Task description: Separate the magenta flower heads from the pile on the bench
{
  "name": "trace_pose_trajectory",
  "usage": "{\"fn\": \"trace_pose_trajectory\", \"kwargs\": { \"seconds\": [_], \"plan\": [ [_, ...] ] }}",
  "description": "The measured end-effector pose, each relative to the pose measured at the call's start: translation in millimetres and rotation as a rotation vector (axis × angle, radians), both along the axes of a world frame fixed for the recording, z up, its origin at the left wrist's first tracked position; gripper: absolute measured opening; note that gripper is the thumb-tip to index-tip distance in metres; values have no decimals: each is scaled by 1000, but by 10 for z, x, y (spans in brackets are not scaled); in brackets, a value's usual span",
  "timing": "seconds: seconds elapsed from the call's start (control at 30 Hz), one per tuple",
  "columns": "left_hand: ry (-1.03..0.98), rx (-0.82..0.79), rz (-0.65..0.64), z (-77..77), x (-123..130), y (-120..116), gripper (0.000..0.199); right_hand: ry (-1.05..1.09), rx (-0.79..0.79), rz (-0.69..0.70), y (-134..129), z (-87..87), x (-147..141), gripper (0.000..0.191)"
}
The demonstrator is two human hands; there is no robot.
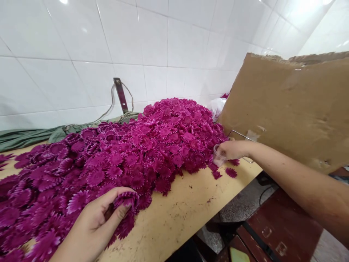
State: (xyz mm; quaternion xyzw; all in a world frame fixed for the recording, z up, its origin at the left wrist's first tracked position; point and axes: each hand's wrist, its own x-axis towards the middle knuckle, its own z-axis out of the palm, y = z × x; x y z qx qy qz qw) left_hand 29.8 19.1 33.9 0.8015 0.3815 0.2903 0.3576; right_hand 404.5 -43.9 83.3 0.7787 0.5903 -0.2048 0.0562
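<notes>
A large heap of magenta artificial flower heads (pixel 163 142) covers much of the table. At the heap's near edge, my left hand (pixel 95 218) pinches a small stack of these flower heads (pixel 127 200) between thumb and fingers. Over on the right, my right hand (pixel 235 149) is closed on a small clear plastic cup (pixel 219 156), tilted beside the heap's right end. What the cup contains cannot be made out. Just below it lie a few loose flower heads (pixel 231 172).
Behind my right arm leans a big cardboard sheet (pixel 289 109), with a thin metal wire (pixel 241 135) in front. Green cloth (pixel 29 136) runs along the tiled wall (pixel 152 40). A dark red bracket (pixel 120 95) stands at the wall. Below the table edge is a dark red stool-like surface (pixel 286 222).
</notes>
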Motion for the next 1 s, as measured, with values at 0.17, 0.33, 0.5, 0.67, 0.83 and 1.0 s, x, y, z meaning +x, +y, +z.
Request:
{"fn": "trace_pose_trajectory", "kwargs": {
  "seconds": [0.17,0.33,0.5,0.67,0.83,1.0],
  "plan": [
    [54,-20,-74,105,377,-46,25,96,458,-54,-358,119,-260,19],
    [126,101,-275,122,1140,-202,25,777,616,5,-582,-250,-946,40],
    [285,216,-356,159,1599,-220,34,1069,924,-269,-540,-683,-1013,31],
    [254,518,-449,387,2118,-40,23,1083,914,-408,-674,-1004,-948,39],
    [690,809,-850,441,2982,-128,19,1127,852,-477,-841,-1211,-924,40],
    [789,800,-1037,279,3477,-196,23,1233,785,-528,-954,-1322,-831,38]
  ]
}}
